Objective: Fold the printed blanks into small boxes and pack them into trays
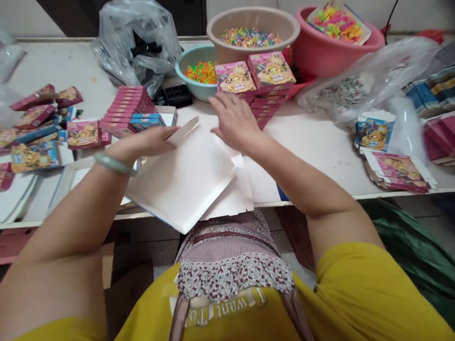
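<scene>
Cardboard is what you are handling right now: a large flat white cardboard carton blank [185,182] is lying on the white tabletop [313,142] in front of you, its near corner hanging over the edge above your lap. Your left hand [147,142] is lying on the blank's left side, fingers stretched out and close together, touching a raised narrow flap [183,131] at the top edge; it is pressing rather than gripping. Your right hand [234,121] is resting flat on the far right part of the blank, fingers spread and clamped on nothing, just in front of two stacks of small pink printed boxes [256,78]. Loose white flaps [241,184] are sticking out at the blank's right side.

Judging from this, you are in the folding step, shaping the flat blank into a carton, and it looks barely begun, since the sheet is lying almost fully flat. The next move is calling for one hand holding the panel down while the other is lifting a flap along its crease; it needs clear space, and the row of pink boxes standing on edge [130,106] at your left is sitting close by.

Behind the stacks, a teal bowl [194,71], a beige basin [252,31] and a pink basin [327,49] are holding small colourful pieces.
</scene>
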The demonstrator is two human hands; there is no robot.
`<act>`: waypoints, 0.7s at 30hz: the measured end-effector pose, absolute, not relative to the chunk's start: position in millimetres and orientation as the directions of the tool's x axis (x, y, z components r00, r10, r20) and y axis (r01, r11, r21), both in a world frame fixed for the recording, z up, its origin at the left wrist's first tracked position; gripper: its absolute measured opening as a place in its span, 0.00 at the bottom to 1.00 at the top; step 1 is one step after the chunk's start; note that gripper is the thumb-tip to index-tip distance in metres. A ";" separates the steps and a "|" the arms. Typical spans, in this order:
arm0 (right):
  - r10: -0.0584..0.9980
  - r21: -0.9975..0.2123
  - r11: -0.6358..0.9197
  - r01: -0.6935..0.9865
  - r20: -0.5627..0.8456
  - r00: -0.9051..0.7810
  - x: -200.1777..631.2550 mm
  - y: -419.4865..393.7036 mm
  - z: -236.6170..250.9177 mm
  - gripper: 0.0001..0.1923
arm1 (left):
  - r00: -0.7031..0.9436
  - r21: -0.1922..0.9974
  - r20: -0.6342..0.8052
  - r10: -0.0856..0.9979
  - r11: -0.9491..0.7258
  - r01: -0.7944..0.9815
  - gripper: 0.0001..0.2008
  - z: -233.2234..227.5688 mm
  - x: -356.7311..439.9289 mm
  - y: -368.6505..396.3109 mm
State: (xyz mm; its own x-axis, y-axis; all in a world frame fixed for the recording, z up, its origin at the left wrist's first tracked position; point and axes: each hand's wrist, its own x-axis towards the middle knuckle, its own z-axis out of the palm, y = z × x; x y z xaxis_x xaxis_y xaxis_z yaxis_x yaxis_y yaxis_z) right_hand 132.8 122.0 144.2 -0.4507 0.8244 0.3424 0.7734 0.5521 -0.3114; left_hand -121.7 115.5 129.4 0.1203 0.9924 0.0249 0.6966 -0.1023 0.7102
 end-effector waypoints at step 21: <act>0.952 -0.860 -0.143 0.490 -0.255 -0.170 171.9 105.2 14.6 0.12 | -0.228 0.958 -0.002 0.974 0.067 0.278 0.18 26.2 -105.5 63.4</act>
